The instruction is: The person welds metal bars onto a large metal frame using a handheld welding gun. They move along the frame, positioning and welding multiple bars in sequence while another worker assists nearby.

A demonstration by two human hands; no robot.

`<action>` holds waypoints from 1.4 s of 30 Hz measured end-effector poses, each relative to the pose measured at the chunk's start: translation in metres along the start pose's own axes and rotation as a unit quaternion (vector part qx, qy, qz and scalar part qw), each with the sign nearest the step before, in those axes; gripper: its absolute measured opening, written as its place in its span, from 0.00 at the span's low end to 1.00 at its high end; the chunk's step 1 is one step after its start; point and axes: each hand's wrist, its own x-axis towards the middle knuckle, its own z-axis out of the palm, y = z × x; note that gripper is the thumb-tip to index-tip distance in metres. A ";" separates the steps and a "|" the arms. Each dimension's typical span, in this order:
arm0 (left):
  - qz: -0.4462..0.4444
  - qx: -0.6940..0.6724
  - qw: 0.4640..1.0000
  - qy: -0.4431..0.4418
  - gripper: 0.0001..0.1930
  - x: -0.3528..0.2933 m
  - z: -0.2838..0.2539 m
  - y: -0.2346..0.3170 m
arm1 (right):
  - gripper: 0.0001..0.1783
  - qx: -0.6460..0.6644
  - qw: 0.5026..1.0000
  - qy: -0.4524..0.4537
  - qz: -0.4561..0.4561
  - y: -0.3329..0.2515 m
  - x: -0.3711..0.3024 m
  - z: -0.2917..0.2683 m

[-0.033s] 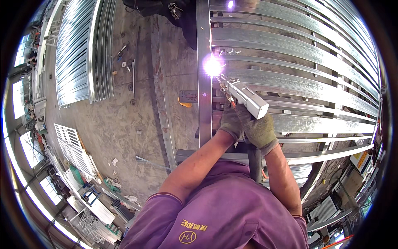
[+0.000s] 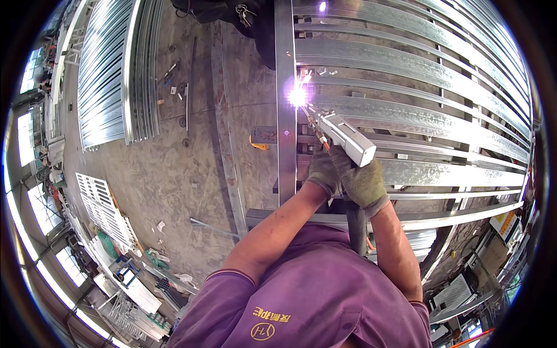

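A silver, box-bodied welding gun [image 2: 350, 139] points away from me, its tip at a bright white-violet arc [image 2: 298, 97]. My gloved right hand [image 2: 364, 181] is wrapped round the gun's rear underside. Close beside it, my gloved left hand [image 2: 322, 171] is closed at the gun's lower front, its fingertips partly hidden. The arc burns at the right edge of an upright metal bar [image 2: 286, 156], where crosswise metal slats [image 2: 406, 113] meet it. Short sparks rise from the arc.
Bundled shiny metal profiles [image 2: 104, 75] lie at the far left. A person in dark clothing [image 2: 261, 26], with keys hanging, is at the far side of the bar. A white slatted panel [image 2: 107, 209] lies on the left. An orange-and-grey tool [image 2: 259, 146] sits left of the bar.
The arc's glare has shrunk slightly, and spark streaks now show above it. Both hands and the welding gun hold the same place.
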 end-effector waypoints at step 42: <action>0.193 0.630 0.752 -0.001 0.33 -0.001 0.004 0.064 | 0.24 -0.050 0.998 -0.027 -0.004 0.008 -0.023 -0.002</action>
